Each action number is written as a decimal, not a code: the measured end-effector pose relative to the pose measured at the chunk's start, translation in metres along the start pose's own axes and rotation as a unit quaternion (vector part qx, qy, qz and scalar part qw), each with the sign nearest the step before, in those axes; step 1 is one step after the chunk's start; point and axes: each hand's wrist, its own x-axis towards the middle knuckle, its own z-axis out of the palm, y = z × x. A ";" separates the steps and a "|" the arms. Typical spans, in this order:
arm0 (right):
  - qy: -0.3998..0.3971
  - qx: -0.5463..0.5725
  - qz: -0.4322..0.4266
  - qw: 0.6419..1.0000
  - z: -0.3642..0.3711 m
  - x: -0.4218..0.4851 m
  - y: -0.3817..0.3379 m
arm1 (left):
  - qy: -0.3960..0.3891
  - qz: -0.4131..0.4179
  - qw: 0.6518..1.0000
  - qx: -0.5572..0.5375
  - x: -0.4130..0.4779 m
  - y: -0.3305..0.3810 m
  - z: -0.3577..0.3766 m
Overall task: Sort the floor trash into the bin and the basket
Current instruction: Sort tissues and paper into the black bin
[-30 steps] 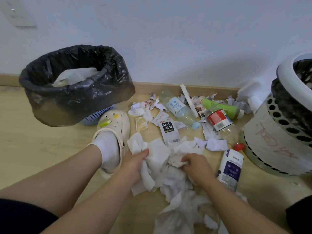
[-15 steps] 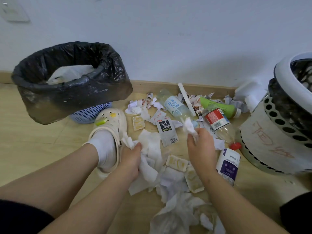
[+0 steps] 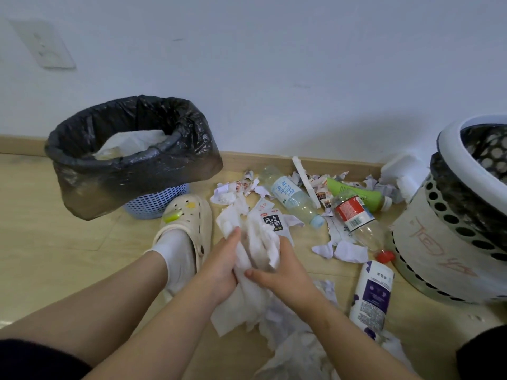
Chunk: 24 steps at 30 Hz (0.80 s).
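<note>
My left hand [image 3: 223, 266] and my right hand [image 3: 285, 272] together grip a bunch of white tissue paper [image 3: 256, 244], lifted off the floor between them. More crumpled tissue [image 3: 290, 349] lies below my wrists. A blue bin with a black liner [image 3: 131, 157] stands at the left with white paper inside. A white perforated basket [image 3: 455, 231] stands at the right. Plastic bottles lie on the floor: a clear blue-capped one [image 3: 293, 200], a green one [image 3: 356, 192], a red-labelled one [image 3: 355, 219] and a white-purple one [image 3: 371, 297].
My foot in a cream clog [image 3: 186, 229] rests beside the bin. Torn paper scraps [image 3: 238, 189], a black-and-white snack packet [image 3: 273, 222] and a white stick [image 3: 306, 181] lie along the wooden skirting. The wall is close behind.
My right hand moved left and joined my left hand; both gathered the tissue into one bunch and lifted it. The view tilted upward.
</note>
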 end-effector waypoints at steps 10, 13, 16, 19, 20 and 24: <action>0.088 -0.191 -0.074 0.975 -0.027 -0.001 -0.059 | -0.004 0.065 0.991 0.118 -0.032 0.048 0.035; 0.124 -0.162 -0.089 0.975 -0.036 0.002 -0.086 | 0.023 0.126 0.965 0.230 -0.043 0.086 0.032; 0.141 -0.097 -0.106 0.980 -0.030 0.007 -0.117 | 0.018 0.223 0.914 0.338 -0.052 0.126 0.018; 0.130 -0.042 -0.131 0.982 -0.013 0.013 -0.146 | -0.052 0.287 0.862 0.416 -0.062 0.156 0.004; 0.124 -0.039 -0.145 0.981 -0.006 0.016 -0.156 | -0.067 0.299 0.853 0.423 -0.063 0.164 -0.003; 0.109 -0.030 -0.169 0.979 0.020 0.030 -0.183 | 0.016 0.348 0.825 0.444 -0.062 0.184 -0.027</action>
